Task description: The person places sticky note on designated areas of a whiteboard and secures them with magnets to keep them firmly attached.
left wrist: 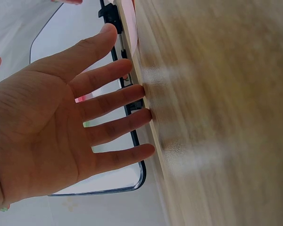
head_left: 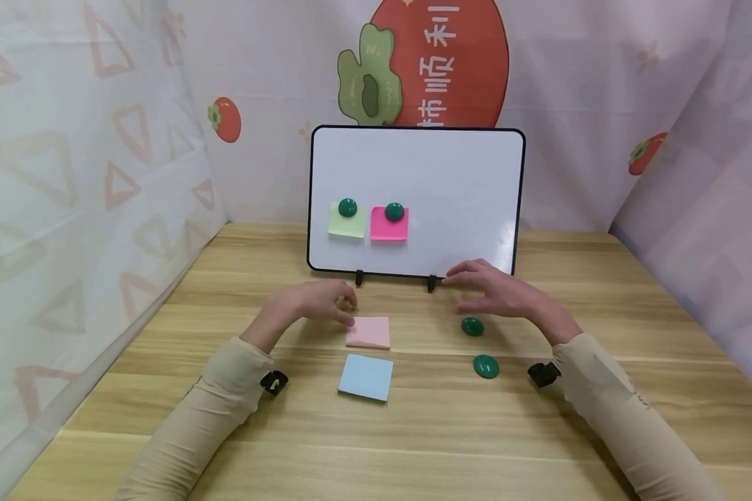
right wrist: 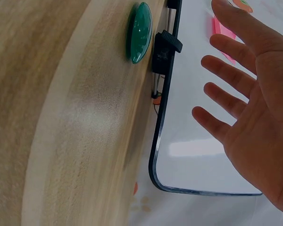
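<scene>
My left hand point(head_left: 322, 300) hovers by the light pink sticky note point(head_left: 368, 334) on the table, thumb near its left corner; whether they touch I cannot tell. In the left wrist view its fingers are spread, holding nothing. Nearer me lies a blue sticky note point(head_left: 366, 377). My right hand point(head_left: 498, 289) is in the air before the whiteboard's lower right, fingers loosely extended and holding nothing. Below it on the table lie one green magnet point(head_left: 473, 327) and a second green magnet point(head_left: 486, 367). In the right wrist view one green magnet point(right wrist: 141, 33) appears beside the board's foot.
The whiteboard point(head_left: 460, 188) stands upright at the back on black feet point(head_left: 432, 283). On it, green magnets hold a pale green note point(head_left: 346, 226) and a bright pink note point(head_left: 388, 230). Patterned cloth point(head_left: 263, 174) hangs behind and along both sides of the wooden table point(head_left: 426, 438).
</scene>
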{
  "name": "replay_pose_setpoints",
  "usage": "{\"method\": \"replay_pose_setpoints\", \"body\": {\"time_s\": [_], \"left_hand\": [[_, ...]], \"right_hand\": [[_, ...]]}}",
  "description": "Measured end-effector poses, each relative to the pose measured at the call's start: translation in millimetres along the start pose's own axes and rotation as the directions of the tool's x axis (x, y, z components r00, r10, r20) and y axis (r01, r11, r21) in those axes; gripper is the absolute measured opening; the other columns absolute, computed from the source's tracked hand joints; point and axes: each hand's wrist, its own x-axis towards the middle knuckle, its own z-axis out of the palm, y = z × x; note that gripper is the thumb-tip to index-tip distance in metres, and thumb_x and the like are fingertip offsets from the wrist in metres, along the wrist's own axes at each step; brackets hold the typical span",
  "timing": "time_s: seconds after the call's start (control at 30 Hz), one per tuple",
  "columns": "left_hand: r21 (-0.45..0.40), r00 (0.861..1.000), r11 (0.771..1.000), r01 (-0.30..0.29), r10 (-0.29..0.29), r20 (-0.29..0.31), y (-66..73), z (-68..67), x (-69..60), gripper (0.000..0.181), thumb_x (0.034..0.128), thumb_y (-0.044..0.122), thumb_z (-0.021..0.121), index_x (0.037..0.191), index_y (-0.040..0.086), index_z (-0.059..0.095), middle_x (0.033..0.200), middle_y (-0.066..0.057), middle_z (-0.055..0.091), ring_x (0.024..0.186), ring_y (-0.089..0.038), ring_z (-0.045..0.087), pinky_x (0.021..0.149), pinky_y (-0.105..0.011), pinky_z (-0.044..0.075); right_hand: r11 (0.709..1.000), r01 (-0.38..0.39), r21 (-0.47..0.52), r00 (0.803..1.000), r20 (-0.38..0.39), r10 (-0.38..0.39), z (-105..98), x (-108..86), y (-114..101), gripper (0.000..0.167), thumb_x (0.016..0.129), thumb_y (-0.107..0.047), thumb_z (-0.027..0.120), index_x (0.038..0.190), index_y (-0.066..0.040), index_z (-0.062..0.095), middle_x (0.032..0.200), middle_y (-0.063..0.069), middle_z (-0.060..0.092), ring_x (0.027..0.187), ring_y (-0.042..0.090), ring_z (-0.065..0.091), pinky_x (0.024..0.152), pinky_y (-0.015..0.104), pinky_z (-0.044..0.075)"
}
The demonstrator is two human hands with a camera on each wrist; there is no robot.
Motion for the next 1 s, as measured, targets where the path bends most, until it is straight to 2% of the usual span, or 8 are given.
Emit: {"method": "replay_pose_setpoints", "body": {"time_s": [0.27, 0.43, 0.57, 0.73, 1.0], "left_hand": [[0.022, 1.0, 1.0, 0.014, -0.014, -0.016, 3.5, 2.5, -0.3, 0.048, 0.0873, 0.043, 0.074, 0.124, 0.014, 0.064, 0.126, -0.005, 0.058, 0.11, -0.02, 0.055, 0.102, -0.043, 0.046], [0.068, 1.0, 0.997, 0.029, -0.029, 0.001, 8.9, 3.0, -0.9, 0.053, 0.081, 0.044, 0.08, 0.124, 0.017, 0.065, 0.126, -0.006, 0.056, 0.11, -0.02, 0.054, 0.099, -0.043, 0.047], [0.098, 0.999, 0.994, 0.045, -0.046, 0.009, 13.1, 2.9, -1.7, 0.053, 0.0797, 0.042, 0.081, 0.124, 0.018, 0.065, 0.128, -0.006, 0.055, 0.112, -0.021, 0.053, 0.099, -0.044, 0.047], [0.125, 1.0, 0.992, 0.029, -0.029, 0.0, 13.7, 4.1, -0.1, 0.044, 0.0807, 0.036, 0.082, 0.118, 0.017, 0.067, 0.124, -0.005, 0.056, 0.107, -0.019, 0.054, 0.096, -0.041, 0.049], [0.139, 1.0, 0.99, 0.022, -0.019, -0.017, 10.8, 6.4, 2.7, 0.028, 0.0821, 0.029, 0.081, 0.103, 0.014, 0.07, 0.119, -0.004, 0.057, 0.095, -0.017, 0.054, 0.084, -0.033, 0.048]], "right_hand": [[0.999, 0.017, 0.043, 0.996, 0.086, -0.021, 0.1, -6.0, 7.3, 0.052, 0.087, -0.03, 0.077, 0.133, -0.011, 0.062, 0.134, 0.006, 0.057, 0.129, 0.031, 0.048, 0.106, 0.058, 0.041], [0.997, 0.008, 0.072, 0.994, 0.112, -0.016, 0.8, -8.1, 12.0, 0.055, 0.086, -0.036, 0.077, 0.133, -0.013, 0.062, 0.13, 0.006, 0.058, 0.125, 0.03, 0.05, 0.104, 0.056, 0.042], [0.995, -0.002, 0.096, 0.989, 0.144, -0.011, 1.7, -8.7, 14.4, 0.055, 0.086, -0.038, 0.076, 0.134, -0.014, 0.062, 0.132, 0.006, 0.057, 0.125, 0.029, 0.049, 0.104, 0.056, 0.041], [0.995, -0.018, 0.103, 0.986, 0.168, 0.001, 2.9, -9.0, 17.2, 0.053, 0.086, -0.036, 0.077, 0.132, -0.015, 0.063, 0.133, 0.004, 0.057, 0.125, 0.028, 0.049, 0.104, 0.055, 0.04], [0.988, -0.091, 0.126, 0.972, 0.228, 0.06, 4.9, -11.2, 24.1, 0.052, 0.084, -0.035, 0.079, 0.131, -0.019, 0.065, 0.137, 0.005, 0.053, 0.119, 0.024, 0.047, 0.096, 0.044, 0.042]]}}
